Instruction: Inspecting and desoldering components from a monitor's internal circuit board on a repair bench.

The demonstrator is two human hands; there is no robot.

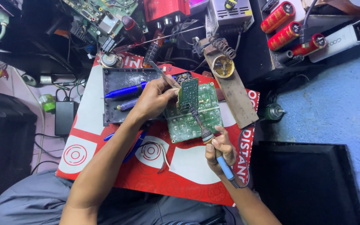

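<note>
My left hand (155,99) pinches a small green circuit board (188,92) upright on a larger green circuit board (190,114), and also holds metal tweezers (160,69) that stick up past the fingers. My right hand (220,150) grips a blue-handled soldering iron (213,143); its tip reaches the foot of the small board. Both boards rest on a red and white board (180,166) across my lap.
A dark tray (117,77) with a blue screwdriver (123,91) lies left of the boards. A wooden soldering-iron stand (230,89) with a coil and a round tin sits to the right. Red capacitors (286,29), circuit boards, wires and a red amplifier crowd the back.
</note>
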